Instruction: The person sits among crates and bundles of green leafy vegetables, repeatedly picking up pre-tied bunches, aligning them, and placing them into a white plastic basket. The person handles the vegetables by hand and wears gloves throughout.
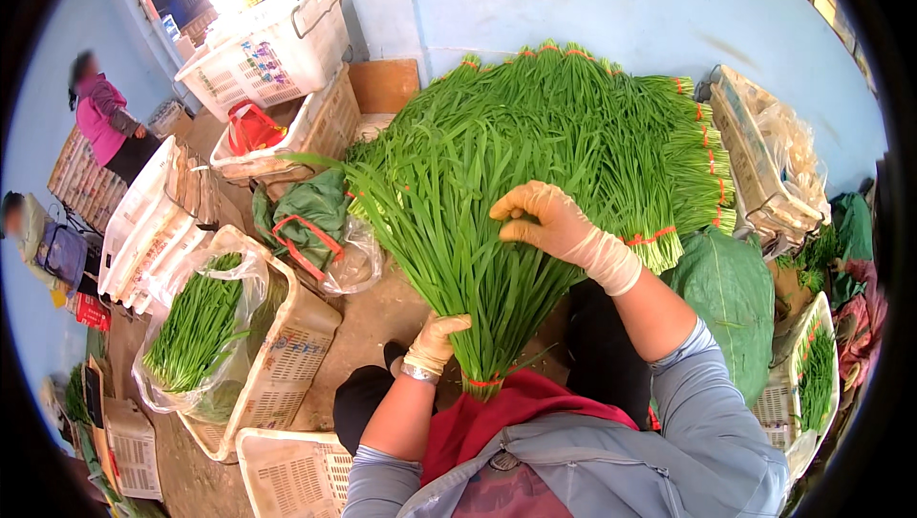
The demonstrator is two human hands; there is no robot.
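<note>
A large bunch of long flat green leaves, likely garlic chives [466, 231], fans out upward before me, its stem end bound with a red band [485, 380] near my lap. My left hand [435, 339], in a pale rubber glove, grips the bunch at its left side above the band. Gloved too, my right hand [541, 220] is over the leaves on the right, fingers curled and thumb apart; nothing is plainly held in it. Behind the bunch lies a broad pile of similar bunches [566, 109], many with red bands at their stem ends.
White plastic crates stand at left [301, 346], upper left [322, 38] and right [752, 152]. One left crate holds a plastic bag of greens [197, 324]. A green sack [723, 303] is by my right arm. Two people [107, 109] are at far left; a blue wall rises behind the pile.
</note>
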